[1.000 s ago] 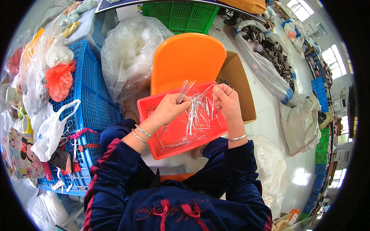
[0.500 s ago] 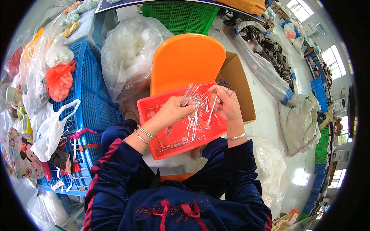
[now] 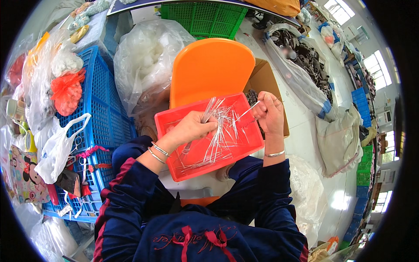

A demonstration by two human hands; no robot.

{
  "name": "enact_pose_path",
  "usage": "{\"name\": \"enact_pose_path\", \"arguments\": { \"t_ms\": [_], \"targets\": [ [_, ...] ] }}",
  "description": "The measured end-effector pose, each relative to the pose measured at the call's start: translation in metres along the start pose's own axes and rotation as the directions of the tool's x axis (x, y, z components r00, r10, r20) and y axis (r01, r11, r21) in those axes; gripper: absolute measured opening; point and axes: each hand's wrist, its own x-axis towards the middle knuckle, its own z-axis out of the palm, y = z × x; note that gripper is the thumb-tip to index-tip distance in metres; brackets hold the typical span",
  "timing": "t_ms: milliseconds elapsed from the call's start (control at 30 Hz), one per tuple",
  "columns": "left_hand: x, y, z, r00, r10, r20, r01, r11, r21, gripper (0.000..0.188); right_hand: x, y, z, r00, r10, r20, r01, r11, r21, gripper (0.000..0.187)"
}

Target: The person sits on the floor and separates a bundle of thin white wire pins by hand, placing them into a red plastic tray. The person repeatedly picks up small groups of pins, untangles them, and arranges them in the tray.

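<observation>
A shallow red plastic tray lies tilted above my lap, with many thin silvery wires scattered in it. Over its middle, my left hand is closed round a bundle of wires, whose ends stick out above and below the fingers. My right hand is at the tray's right rim, thumb and fingers pinched on a thin wire. That wire slants from the fingers down toward the tray, and a short end shows on the other side.
An orange chair stands just beyond the tray, a cardboard box to its right. Left of me is a blue crate with bags and scissors. A clear bag of white stuffing sits behind it. Sacks lie on the right.
My right hand has moved right and slightly up, away from my left hand, with a wire in its fingers. My left hand keeps the bundle in nearly the same place.
</observation>
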Motion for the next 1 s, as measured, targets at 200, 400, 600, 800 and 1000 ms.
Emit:
{"name": "enact_pose_path", "arguments": {
  "t_ms": [200,400,600,800,1000],
  "targets": [
    [0.006,-0.008,-0.002,0.995,0.054,-0.089,-0.063,0.993,-0.096,0.012,0.003,0.005,0.014,0.939,0.306,-0.156,-0.331,0.680,-0.654,0.029],
    [0.004,0.004,0.003,0.988,0.097,-0.124,-0.104,0.993,-0.054,0.014,-0.004,0.017,0.039,0.875,0.482,-0.048,-0.426,0.719,-0.549,0.019],
    [0.003,0.005,0.001,0.975,0.146,-0.167,-0.146,0.989,0.012,0.016,-0.007,0.024,0.050,0.857,0.511,0.069,-0.398,0.740,-0.542,0.020],
    [0.007,-0.003,0.002,0.961,0.222,-0.162,-0.227,0.974,-0.008,0.014,-0.010,0.027,0.048,0.903,0.426,0.057,-0.360,0.823,-0.438,0.013],
    [0.008,-0.006,0.001,0.980,0.133,-0.147,-0.123,0.990,0.071,0.016,-0.003,0.019,0.025,0.974,0.224,0.001,-0.218,0.947,-0.236,0.010]
  ]
}}
